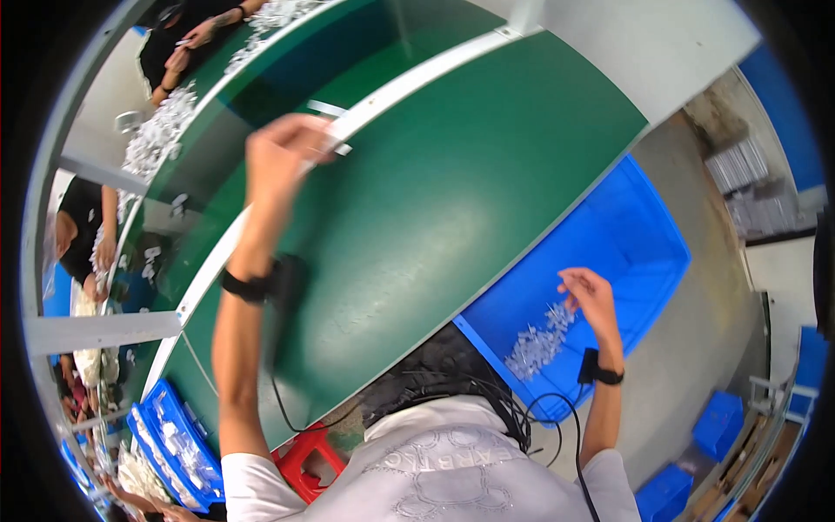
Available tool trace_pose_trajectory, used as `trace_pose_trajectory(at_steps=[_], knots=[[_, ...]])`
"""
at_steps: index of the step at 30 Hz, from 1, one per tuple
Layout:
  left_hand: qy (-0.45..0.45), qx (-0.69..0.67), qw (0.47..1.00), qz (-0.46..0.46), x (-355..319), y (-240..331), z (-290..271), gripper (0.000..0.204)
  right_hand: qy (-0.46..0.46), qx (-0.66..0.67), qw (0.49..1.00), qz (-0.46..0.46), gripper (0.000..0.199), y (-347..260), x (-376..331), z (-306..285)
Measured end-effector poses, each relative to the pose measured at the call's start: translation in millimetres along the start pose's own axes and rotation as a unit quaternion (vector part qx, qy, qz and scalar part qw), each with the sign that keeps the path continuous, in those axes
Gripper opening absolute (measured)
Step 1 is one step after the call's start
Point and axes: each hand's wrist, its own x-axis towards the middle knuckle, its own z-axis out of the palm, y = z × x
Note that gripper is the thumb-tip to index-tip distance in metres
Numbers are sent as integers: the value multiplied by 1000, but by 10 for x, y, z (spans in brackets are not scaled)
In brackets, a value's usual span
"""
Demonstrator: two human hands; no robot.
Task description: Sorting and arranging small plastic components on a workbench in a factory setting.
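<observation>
Right hand (591, 296) reaches into blue bin (626, 235) of seemingly clear packets (539, 341).

1. One view only is given, taken from a head-worn fisheye camera, looking steeply down over the wearer's own torso and forearms.
2. The green bench (452, 200) is seen close below and ahead, tilted in frame; straight edges are bent toward the rim.
3. The left hand (283, 148) is caught raised at upper centre-left, the right hand (591, 296) low at right over a blue bin (626, 235).
4. The frame is ringed by a black circular border; far workers are squeezed at the left rim.
5. No second view is supplied, so no overlap is shared.
</observation>
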Motion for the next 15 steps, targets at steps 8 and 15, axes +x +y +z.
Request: trace_pose_trajectory(at_steps=[8,15], knots=[[134,423,871,-209,902,-1287,-1955,52,-49,-402,885,228,33,2006,557,-112],[77,620,778,-67,382,-305,-1139,61,-189,-473,831,225,32,2084,383,95]])
